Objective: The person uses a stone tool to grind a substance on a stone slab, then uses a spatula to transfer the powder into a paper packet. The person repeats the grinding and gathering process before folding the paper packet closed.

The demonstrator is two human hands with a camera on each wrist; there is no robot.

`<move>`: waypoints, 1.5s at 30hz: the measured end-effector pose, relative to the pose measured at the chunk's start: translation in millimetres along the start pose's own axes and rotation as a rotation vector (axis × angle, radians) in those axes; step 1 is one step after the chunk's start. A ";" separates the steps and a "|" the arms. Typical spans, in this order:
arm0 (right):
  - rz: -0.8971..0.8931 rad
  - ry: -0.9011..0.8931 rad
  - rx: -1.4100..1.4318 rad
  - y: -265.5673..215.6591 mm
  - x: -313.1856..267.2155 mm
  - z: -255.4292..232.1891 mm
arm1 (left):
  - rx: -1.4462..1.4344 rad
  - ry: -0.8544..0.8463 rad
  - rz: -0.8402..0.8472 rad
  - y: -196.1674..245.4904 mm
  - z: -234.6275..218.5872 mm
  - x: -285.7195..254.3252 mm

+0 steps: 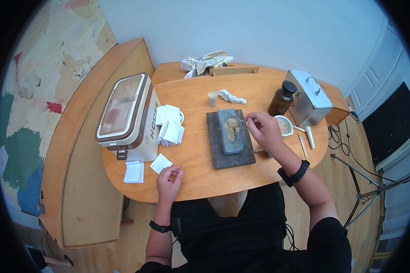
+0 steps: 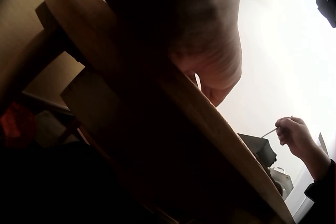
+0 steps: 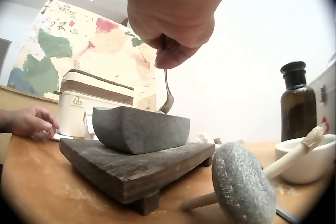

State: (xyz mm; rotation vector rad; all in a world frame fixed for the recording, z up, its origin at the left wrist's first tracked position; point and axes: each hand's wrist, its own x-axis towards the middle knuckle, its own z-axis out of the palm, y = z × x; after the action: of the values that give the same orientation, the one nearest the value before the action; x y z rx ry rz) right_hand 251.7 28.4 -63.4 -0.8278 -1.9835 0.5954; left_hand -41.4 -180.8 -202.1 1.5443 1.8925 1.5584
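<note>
Pinching a spoon above stone block, right hand; box lettered "HOUSE"

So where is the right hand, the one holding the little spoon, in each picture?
Head: right hand just right of centre, beside the grey stone block.
Left wrist: right hand near the right edge, below mid-height, pinching a thin rod.
Right wrist: right hand at top centre, spoon pointing down.
Shared landmark: the wooden table, seen edge-on from the left wrist.
</note>
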 end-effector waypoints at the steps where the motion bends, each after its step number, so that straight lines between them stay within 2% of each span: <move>1: -0.002 -0.008 -0.005 -0.1 0.0 0.0 | 0.000 0.003 0.007 -0.5 0.3 0.1; 7: -0.147 -0.076 -0.078 -6.7 -1.6 -1.5 | -0.007 0.001 -0.014 1.8 -0.2 0.5; 11: -0.228 -0.056 -0.119 -8.0 -4.8 -2.5 | -0.020 0.006 -0.019 2.0 -0.3 0.0; 16: -0.426 -0.049 -0.219 -4.2 -7.8 -4.0 | -0.016 0.001 -0.066 6.9 -1.4 0.6; 20: -0.387 -0.028 -0.206 -1.7 -15.6 -8.4 | -0.020 0.004 -0.054 5.8 -0.8 0.3; 22: -0.268 0.036 -0.134 4.9 -24.2 -9.1 | -0.030 0.004 -0.047 2.3 -0.1 -0.2; 23: -0.269 0.035 -0.133 9.1 -30.6 -9.5 | -0.041 0.003 -0.037 2.8 -0.2 0.4; 25: -0.143 0.149 -0.060 17.4 -44.2 -9.3 | -0.024 0.000 -0.041 5.8 -2.0 0.5; 26: -0.141 0.150 -0.061 18.2 -50.4 -7.4 | -0.007 -0.008 -0.044 7.4 -1.9 0.3; 28: 0.064 0.262 0.163 18.4 -63.9 -3.3 | -0.014 -0.002 -0.050 4.7 1.0 -0.2; 31: 0.112 0.341 0.233 24.9 -73.2 7.6 | -0.019 0.006 -0.060 3.7 2.3 0.5; 35: 0.096 0.397 0.196 25.0 -78.3 16.2 | -0.007 -0.007 -0.068 -0.7 0.5 -1.0; 38: 0.125 0.334 0.132 23.9 -83.0 21.2 | 0.014 -0.017 -0.061 -2.0 0.0 -1.1; 40: -0.028 0.315 0.026 24.1 -84.3 24.0 | 0.010 -0.017 -0.063 -0.9 1.1 -1.1; 45: -0.053 0.344 0.026 9.6 -79.3 21.0 | 0.008 -0.008 -0.071 0.4 1.1 -1.1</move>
State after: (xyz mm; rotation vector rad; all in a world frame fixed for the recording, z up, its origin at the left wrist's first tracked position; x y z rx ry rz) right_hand 267.7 -26.0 -123.4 -0.8001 -1.6749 0.4157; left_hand -40.0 -181.1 -202.7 1.4679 1.9296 1.5145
